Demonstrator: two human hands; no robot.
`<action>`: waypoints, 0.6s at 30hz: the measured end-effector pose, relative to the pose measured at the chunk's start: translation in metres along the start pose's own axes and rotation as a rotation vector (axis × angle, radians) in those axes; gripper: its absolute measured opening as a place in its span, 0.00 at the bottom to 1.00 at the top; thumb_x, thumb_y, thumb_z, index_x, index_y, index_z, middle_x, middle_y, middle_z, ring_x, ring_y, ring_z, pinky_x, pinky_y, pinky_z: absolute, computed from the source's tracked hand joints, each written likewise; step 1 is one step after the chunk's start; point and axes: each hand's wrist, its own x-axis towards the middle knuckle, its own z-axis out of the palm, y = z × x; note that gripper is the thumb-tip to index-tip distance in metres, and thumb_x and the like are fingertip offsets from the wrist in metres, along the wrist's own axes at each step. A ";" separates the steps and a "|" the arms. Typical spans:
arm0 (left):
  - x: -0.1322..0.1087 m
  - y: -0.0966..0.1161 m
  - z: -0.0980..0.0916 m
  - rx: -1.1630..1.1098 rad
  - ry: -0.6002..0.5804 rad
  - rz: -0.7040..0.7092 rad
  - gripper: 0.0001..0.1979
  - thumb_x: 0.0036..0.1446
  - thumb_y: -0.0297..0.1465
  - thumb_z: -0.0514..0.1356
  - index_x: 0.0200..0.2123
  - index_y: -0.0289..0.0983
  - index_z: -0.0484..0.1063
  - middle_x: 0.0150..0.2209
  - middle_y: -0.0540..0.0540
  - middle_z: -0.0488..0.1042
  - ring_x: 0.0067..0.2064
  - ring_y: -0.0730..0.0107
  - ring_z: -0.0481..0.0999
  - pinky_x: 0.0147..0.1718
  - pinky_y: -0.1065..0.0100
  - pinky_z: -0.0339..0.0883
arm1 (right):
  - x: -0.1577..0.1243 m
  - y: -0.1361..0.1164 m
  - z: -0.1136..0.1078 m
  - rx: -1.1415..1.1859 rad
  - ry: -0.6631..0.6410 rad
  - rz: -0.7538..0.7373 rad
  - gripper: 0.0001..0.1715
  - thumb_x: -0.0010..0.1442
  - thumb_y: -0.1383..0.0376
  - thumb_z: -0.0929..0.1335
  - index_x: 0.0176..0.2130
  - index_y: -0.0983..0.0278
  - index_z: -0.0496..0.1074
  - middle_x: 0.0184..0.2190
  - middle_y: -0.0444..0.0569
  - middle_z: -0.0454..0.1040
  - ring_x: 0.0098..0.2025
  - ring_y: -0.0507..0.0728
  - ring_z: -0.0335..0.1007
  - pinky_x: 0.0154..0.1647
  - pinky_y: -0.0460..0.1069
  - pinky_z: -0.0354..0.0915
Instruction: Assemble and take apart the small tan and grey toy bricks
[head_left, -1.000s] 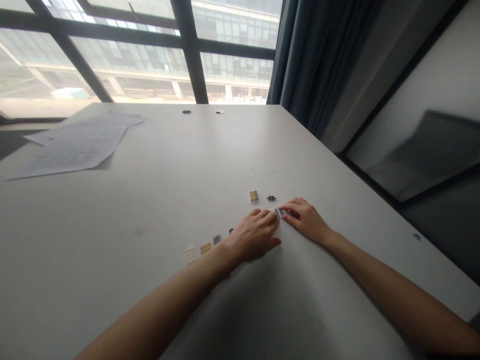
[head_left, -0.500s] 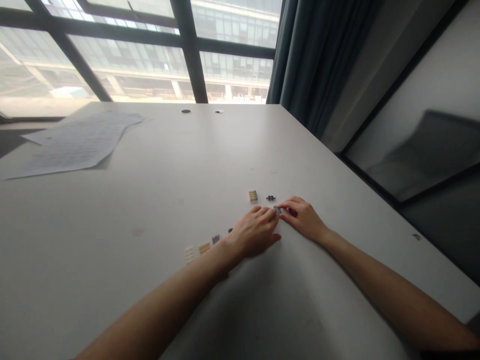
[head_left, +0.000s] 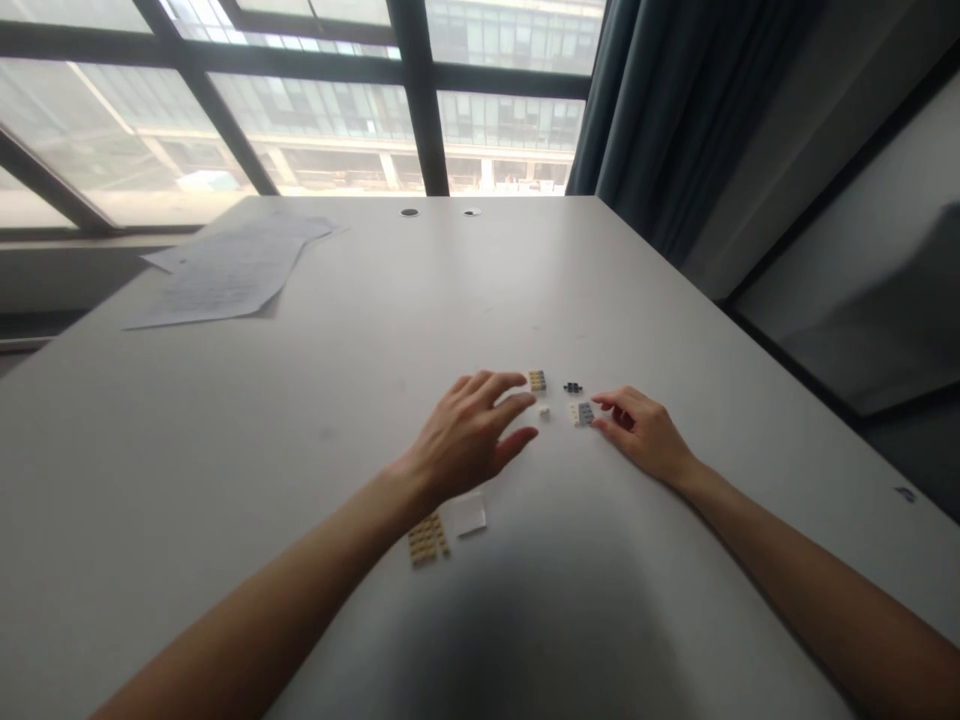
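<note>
My left hand [head_left: 480,425] hovers over the table with its fingers spread and nothing between them. A small white toy brick [head_left: 544,411] lies just beyond its fingertips. At the right, my right hand [head_left: 641,432] has thumb and fingertips pinched at the edge of a white-and-grey block of toy bricks [head_left: 582,413]. Behind these lie a tan-and-grey block of toy bricks [head_left: 538,380] and a small black brick piece [head_left: 573,387]. Under my left wrist are several tan toy bricks [head_left: 427,540], partly hidden, beside a flat white square piece [head_left: 470,515].
All this lies on a large white table [head_left: 360,330]. Printed paper sheets [head_left: 232,275] rest at the back left. Two cable holes are near the far edge, below the window. A dark curtain [head_left: 660,120] hangs beyond the right edge, where a small dark mark [head_left: 905,494] shows.
My left hand has drawn away leftward from the right hand and opened, uncovering the white-and-grey block and the small white brick. The right hand stays at the block. The camera view has shifted.
</note>
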 end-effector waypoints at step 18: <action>-0.104 -0.008 -0.022 -0.019 -0.181 -0.395 0.14 0.56 0.39 0.62 0.44 0.40 0.74 0.43 0.44 0.75 0.45 0.59 0.70 0.45 0.56 0.64 | 0.009 -0.101 0.057 -0.020 -0.239 -0.268 0.22 0.59 0.66 0.70 0.53 0.65 0.68 0.45 0.55 0.71 0.46 0.61 0.69 0.48 0.56 0.68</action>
